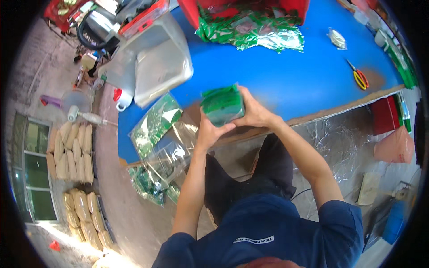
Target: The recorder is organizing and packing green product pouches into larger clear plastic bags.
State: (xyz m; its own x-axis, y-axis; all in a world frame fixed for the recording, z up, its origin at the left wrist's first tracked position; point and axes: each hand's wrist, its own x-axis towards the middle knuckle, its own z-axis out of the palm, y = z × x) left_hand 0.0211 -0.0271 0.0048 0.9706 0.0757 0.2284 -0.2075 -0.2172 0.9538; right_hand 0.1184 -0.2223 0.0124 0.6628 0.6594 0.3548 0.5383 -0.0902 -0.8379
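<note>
Between my two hands, above the near edge of the blue table (268, 76), is a block-shaped bundle of green plastic packets (222, 105). My left hand (210, 131) presses on its left and lower side. My right hand (254, 109) closes round the right side, thumb below it. The thumbs almost meet beneath the bundle. Just left of my left hand lie a green-and-clear plastic bag (158, 118) and a crumpled clear plastic sheet (172, 154), which hangs over the table edge.
A red bin (190, 13) at the far side spills shiny green wrappers (272, 33). Left stand a translucent plastic tub (165, 67) and a white mug (124, 100). On the right lie yellow-red scissors (359, 78) and a small white bundle (337, 39). Filled sacks (73, 147) are stacked at left.
</note>
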